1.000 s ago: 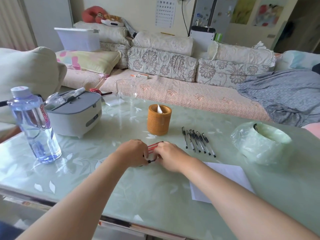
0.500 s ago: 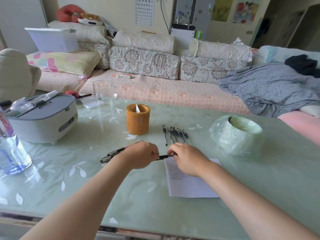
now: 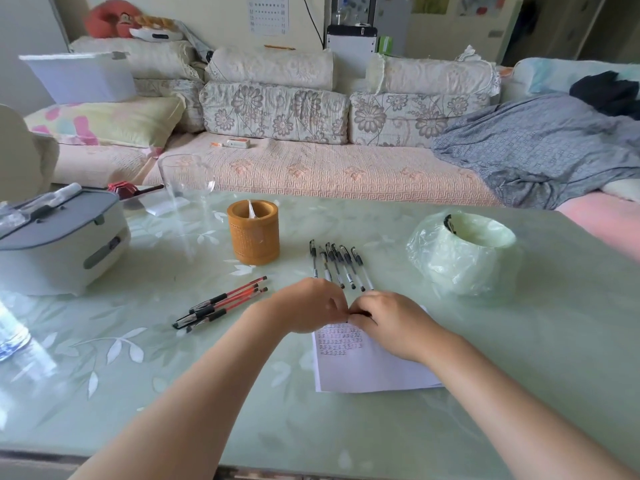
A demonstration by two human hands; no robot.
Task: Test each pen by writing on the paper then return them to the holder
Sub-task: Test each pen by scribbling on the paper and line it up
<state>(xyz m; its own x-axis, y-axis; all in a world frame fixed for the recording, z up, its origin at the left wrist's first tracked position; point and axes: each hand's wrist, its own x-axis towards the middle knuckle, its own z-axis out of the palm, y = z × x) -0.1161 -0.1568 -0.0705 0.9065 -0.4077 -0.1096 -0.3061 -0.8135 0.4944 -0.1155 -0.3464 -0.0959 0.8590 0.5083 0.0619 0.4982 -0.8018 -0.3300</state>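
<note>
The two hands meet in the middle of the table (image 3: 519, 341), over the far edge of the paper (image 3: 367, 372). The right hand (image 3: 391, 323) has its fingers curled round a short black bit of a pen (image 3: 360, 314). Most of that pen is hidden. The left hand (image 3: 308, 306) is curled too, and its fingertips touch the right hand's fingertips at the pen. I cannot tell if the left hand is pinching the pen or just touching it.

The paper lies flat under the right hand, near the near edge of the table. It has rows of small marks at its far left corner.

Just past the hands, the black pens (image 3: 337, 265) lie side by side in a row. The ends nearest the hands are almost at the knuckles. The red pens (image 3: 225, 303) lie in a bunch to the left of the left hand, close but not touching it.

The holder (image 3: 254, 237) stands upright farther back, between the two groups of pens. Something small and white is in it, but no pens.

A roll of green bags (image 3: 464, 254) sits toward the right edge. A grey and white box (image 3: 59, 244) sits at the left edge. A glass (image 3: 185, 178) stands at the far edge, and part of a bottle (image 3: 10, 337) shows at the left edge.
</note>
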